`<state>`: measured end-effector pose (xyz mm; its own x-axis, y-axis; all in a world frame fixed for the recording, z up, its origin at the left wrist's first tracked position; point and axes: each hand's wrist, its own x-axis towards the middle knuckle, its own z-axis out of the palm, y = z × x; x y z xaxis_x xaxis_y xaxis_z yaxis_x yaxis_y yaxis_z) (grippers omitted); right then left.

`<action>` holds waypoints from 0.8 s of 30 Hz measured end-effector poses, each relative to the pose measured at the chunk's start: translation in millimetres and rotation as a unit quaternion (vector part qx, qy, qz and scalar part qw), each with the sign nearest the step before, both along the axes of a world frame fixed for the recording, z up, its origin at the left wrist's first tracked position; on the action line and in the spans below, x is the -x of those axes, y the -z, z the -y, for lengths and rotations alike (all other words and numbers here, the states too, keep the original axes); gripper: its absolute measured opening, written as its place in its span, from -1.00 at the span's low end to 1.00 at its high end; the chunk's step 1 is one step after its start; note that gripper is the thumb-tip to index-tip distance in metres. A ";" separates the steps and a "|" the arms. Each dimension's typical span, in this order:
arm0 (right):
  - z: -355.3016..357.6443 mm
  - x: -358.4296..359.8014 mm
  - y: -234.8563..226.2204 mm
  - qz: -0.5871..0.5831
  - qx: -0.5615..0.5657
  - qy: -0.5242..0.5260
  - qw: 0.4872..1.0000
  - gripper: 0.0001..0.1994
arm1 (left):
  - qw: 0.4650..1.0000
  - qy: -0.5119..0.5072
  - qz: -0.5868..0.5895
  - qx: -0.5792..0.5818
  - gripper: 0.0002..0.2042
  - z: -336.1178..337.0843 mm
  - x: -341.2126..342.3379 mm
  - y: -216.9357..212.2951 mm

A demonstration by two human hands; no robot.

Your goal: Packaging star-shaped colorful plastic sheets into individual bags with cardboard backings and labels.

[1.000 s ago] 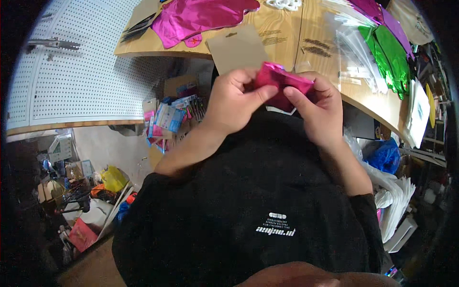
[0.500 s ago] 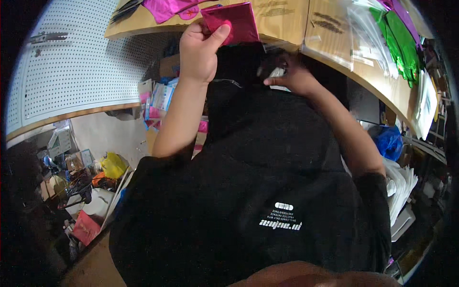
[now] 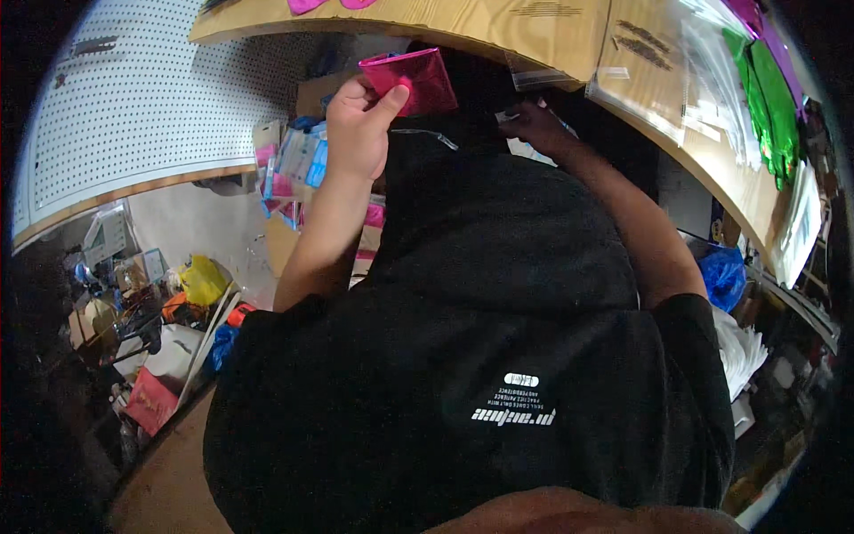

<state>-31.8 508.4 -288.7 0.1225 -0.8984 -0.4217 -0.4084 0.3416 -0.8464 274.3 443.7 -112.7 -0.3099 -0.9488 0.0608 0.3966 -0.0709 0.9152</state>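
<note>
My left hand (image 3: 358, 125) holds a folded magenta foil piece (image 3: 416, 78) up near the edge of the wooden worktable (image 3: 498, 27), pinched between thumb and fingers. Down below the table edge, my right hand (image 3: 534, 120) touches a clear plastic bag (image 3: 532, 82) with a white piece by the fingers; whether it grips the bag is not visible. My black shirt (image 3: 498, 338) fills the middle of the view.
Clear bags (image 3: 703, 80) and green foil sheets (image 3: 769, 98) lie on the table at the right. A white pegboard (image 3: 116, 125) stands at the left. Packets in blue and pink (image 3: 294, 160) sit under the table. Boxes and bags clutter the floor at lower left.
Both hands held the magenta piece together a second ago. Now the left hand holds it alone, raised toward the table edge, and the right hand has reached to the clear bag.
</note>
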 end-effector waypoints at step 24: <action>-78.8 -61.3 -276.6 0.192 0.108 0.136 0.966 -0.80 | 0.945 0.208 0.240 0.080 -0.76 -62.8 21.8 -93.1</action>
<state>29.5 587.3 -12.1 -0.0196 -0.9813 -0.1914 0.0297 0.1908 -0.9812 252.5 506.5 -19.7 -0.6824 -0.7293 -0.0484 -0.0982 0.0259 0.9948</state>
